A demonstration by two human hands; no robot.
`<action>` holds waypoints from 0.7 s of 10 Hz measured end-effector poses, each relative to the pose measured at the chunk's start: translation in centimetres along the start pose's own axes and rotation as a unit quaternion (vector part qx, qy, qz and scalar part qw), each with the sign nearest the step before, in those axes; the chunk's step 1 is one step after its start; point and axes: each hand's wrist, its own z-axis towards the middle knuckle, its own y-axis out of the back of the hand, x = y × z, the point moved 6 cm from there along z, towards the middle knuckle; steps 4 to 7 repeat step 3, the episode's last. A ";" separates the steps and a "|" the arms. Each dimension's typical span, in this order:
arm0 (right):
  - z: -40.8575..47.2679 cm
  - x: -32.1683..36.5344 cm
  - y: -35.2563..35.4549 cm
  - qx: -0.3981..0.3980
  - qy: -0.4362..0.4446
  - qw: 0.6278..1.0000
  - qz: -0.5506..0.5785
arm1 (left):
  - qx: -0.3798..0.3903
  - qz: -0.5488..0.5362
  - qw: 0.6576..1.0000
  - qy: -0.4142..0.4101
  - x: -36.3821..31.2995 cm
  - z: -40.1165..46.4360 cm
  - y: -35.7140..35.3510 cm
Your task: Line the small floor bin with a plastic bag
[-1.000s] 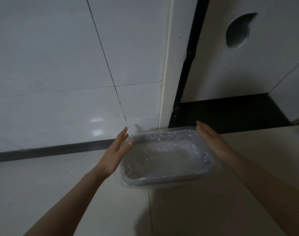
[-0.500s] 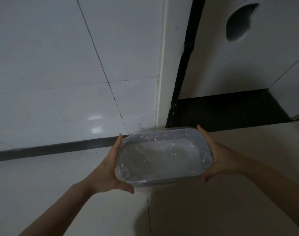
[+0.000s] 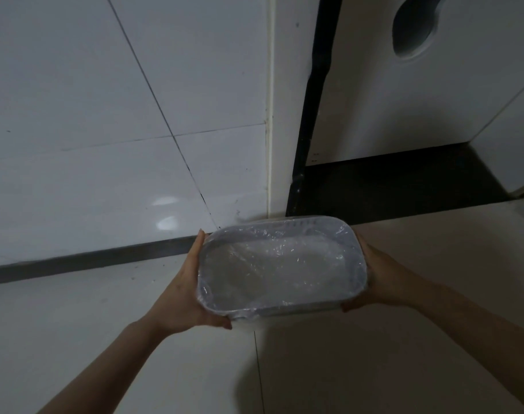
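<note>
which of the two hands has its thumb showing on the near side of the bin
The left hand: its thumb curls under the bin's near left corner. The right hand's thumb barely shows.

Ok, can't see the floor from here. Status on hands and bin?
Left hand and right hand clamped on the bin's short ends. Plastic bag inside, folded over the rim. Nothing in the way on the floor.

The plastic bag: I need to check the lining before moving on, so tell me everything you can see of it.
The plastic bag is thin, clear and crinkly, catching small glints. It lines the inside of the small grey oblong bin, sagging over the bottom, and folds over the rim all round. The left hand and right hand grip the bin's short ends, pressing the film against its sides.
</note>
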 end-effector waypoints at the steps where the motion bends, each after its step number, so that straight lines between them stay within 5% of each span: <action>1: 0.0 0.9 -0.2 0.022 0.012 1.000 -0.006 | -0.001 0.018 1.000 -0.007 -0.2 0.1 -0.1; 3: -1.7 2.3 1.2 0.054 -0.001 0.998 -0.026 | 0.006 0.158 0.987 -0.018 -2.0 -1.7 1.0; 7: -1.7 2.3 1.2 0.054 -0.001 0.998 -0.026 | 0.006 0.158 0.987 -0.018 -2.0 -1.7 1.0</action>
